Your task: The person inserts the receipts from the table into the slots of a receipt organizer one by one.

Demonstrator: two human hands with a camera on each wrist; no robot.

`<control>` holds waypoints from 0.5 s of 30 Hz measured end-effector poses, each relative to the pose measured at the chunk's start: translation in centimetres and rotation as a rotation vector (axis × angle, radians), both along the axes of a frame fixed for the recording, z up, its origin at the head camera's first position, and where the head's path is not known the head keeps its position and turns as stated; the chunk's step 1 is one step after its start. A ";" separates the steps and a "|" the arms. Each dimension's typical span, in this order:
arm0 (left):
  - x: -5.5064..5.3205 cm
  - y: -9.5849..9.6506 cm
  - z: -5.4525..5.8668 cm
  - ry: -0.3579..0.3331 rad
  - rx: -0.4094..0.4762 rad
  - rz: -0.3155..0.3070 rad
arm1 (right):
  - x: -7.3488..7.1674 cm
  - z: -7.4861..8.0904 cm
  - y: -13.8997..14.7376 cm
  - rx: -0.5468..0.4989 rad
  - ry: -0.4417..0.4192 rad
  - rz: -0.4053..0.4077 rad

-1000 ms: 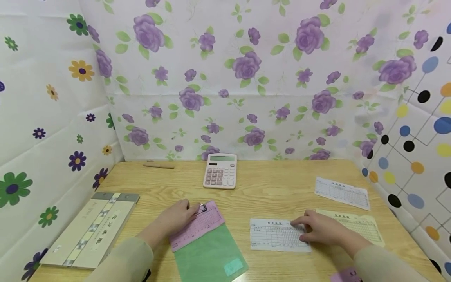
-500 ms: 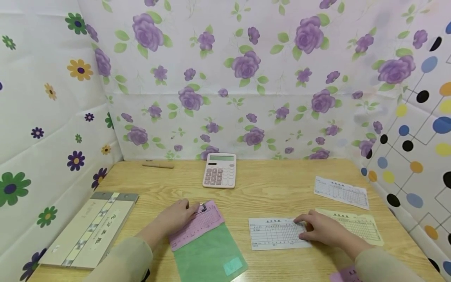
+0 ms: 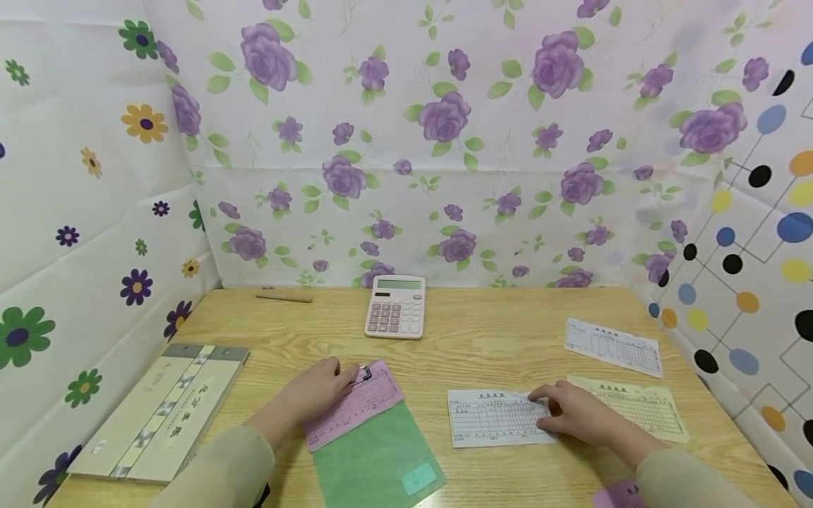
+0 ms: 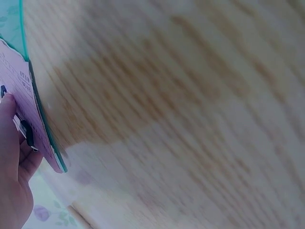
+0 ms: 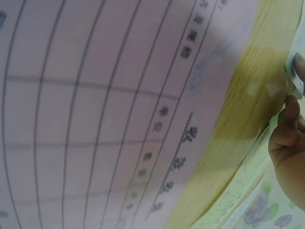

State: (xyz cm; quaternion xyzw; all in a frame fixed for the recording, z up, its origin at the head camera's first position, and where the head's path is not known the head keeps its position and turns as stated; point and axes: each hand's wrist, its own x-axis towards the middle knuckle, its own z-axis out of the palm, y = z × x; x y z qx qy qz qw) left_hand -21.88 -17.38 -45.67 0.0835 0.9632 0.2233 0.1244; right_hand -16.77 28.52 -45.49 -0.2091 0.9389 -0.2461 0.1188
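A green clipboard (image 3: 375,462) lies tilted on the desk with a pink receipt slip (image 3: 358,413) under its metal clip (image 3: 365,375). My left hand (image 3: 311,391) grips the clipboard's top at the clip; in the left wrist view its thumb is on the clip and other fingers are at the edge. To the right, a white printed slip (image 3: 492,420) lies on the desk. My right hand (image 3: 578,413) pinches that slip's right end between thumb and fingers, which cover its edge. Under that wrist is a loose pink slip (image 5: 95,119), large in the right wrist view.
A pale yellow slip (image 3: 648,413) lies beside my right hand, and another white slip (image 3: 612,346) farther back. A pink calculator (image 3: 396,307) stands by the floral cloth. At left lie a cream ledger folder (image 3: 159,416) and, behind it, a thin brown stick (image 3: 284,297).
The white slip has turned slightly counterclockwise, its right end moving a little away from me with my right hand. My left hand and the clipboard have stayed in place.
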 end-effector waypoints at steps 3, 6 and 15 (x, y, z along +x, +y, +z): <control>0.0 0.0 0.1 -0.005 0.007 0.009 | -0.1 -0.2 -0.1 -0.028 -0.023 -0.020; 0.0 0.0 0.2 -0.013 0.018 0.022 | 0.0 -0.3 -0.2 -0.054 -0.046 -0.047; -0.1 0.0 0.0 0.008 -0.001 -0.008 | 0.0 0.4 -1.0 -0.209 -0.109 -0.266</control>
